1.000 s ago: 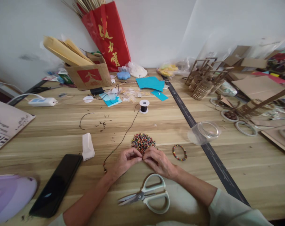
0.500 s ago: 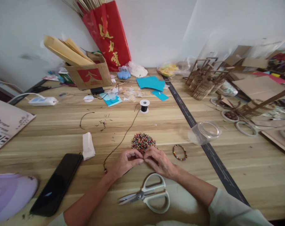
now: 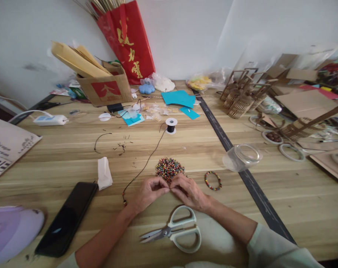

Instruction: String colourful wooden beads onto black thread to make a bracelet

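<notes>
My left hand [image 3: 152,192] and my right hand [image 3: 189,191] meet fingertip to fingertip, each in a pinch. What lies between the fingertips is too small to make out. Just beyond them is a heap of small multicoloured beads [image 3: 169,169]. A black cord [image 3: 147,163] runs from a white spool [image 3: 171,122] down to my left wrist, with a few beads on it near the wrist. To the right of my right hand lies a finished-looking beaded bracelet [image 3: 213,181]. Scissors with pale handles [image 3: 182,224] rest below both hands, blades partly apart, pointing left.
A black phone [image 3: 67,219], a folded white paper [image 3: 104,173] and a lilac object [image 3: 15,234] are on the left. A clear plastic jar [image 3: 242,158] lies to the right. Farther back are blue paper [image 3: 178,99], a cardboard box [image 3: 106,89] and small woven baskets [image 3: 241,98].
Both hands stay pinched together in nearly the same place. A bit of cord seen below my left hand before no longer shows.
</notes>
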A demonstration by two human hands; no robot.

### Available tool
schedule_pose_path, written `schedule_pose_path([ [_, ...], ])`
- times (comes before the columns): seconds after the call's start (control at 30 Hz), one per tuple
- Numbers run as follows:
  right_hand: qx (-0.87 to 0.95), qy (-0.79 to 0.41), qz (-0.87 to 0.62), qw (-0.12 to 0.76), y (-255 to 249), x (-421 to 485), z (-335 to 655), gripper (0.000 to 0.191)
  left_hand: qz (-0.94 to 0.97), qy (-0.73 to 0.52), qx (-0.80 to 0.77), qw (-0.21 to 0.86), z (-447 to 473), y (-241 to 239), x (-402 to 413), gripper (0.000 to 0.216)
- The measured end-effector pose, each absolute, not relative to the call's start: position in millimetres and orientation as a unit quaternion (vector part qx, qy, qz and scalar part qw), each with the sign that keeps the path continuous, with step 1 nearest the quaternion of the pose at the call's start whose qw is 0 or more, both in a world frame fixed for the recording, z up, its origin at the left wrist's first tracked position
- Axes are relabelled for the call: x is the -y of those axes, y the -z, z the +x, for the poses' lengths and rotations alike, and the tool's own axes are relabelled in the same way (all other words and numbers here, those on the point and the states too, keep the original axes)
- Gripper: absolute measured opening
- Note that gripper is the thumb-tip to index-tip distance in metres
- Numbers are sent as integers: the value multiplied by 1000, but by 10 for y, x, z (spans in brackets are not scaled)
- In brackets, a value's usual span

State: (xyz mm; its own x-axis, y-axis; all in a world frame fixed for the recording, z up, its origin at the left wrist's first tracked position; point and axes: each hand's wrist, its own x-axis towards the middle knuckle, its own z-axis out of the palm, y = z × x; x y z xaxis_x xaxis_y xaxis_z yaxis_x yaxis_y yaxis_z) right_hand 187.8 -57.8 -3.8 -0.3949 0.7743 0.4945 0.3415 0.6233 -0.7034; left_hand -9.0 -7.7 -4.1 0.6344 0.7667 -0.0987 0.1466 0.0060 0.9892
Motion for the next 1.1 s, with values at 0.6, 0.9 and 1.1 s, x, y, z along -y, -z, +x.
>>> schedule_pose_path([
  [0.6,736,-213,-444,465,-2,555,1942,12,584,-270,-369,671,-142,-154,47,20],
  [0.9,771,-182,-440,423,32,557,1953,11,697,-291,-343,558,-184,-71,44,13],
  [1.1,818,-142,-428,358,90,557,1944,14,712,-293,-382,511,-200,-133,20,12],
])
